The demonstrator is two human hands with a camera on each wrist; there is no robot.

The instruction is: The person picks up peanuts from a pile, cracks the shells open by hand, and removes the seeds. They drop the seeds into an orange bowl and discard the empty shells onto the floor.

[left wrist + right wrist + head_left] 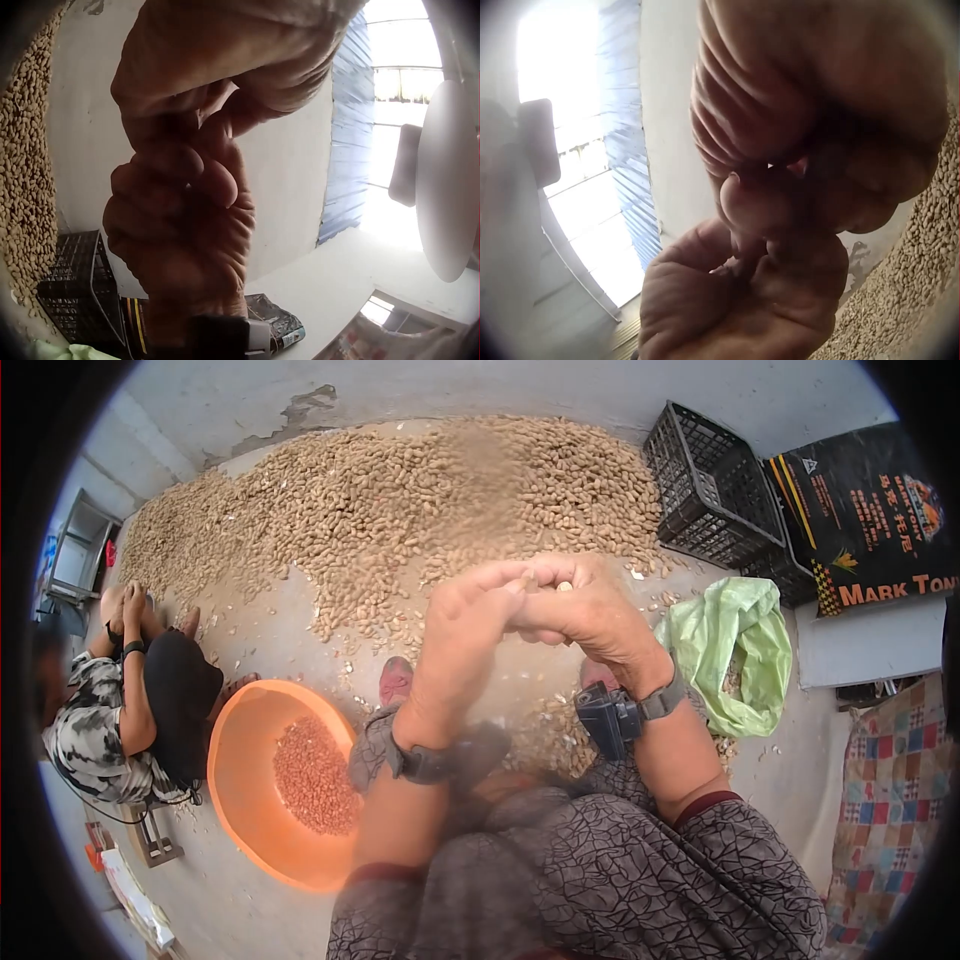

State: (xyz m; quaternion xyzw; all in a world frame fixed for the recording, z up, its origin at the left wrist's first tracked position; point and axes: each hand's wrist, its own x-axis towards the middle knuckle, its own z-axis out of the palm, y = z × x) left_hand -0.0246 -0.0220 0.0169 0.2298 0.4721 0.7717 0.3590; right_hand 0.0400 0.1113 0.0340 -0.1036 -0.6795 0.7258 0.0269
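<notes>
Both hands meet at the centre of the head view, above the floor. The left hand [468,610] and the right hand [590,610] have curled fingers, with their fingertips together around a peanut [529,576]. A small pale piece [565,587] shows at the right hand's fingers. In the left wrist view the left hand [232,52] is above and the right hand [180,225] below, fingertips touching. The right wrist view has the right hand [817,112] over the left hand [742,300]; their fingers mostly hide what they pinch.
An orange basin [240,780] with reddish kernels stands at the lower left, a green bag [700,640] at the right. Behind lie a peanut heap [370,500], a black crate [700,480] and a black sack [860,510]. Another person [120,710] sits at the left.
</notes>
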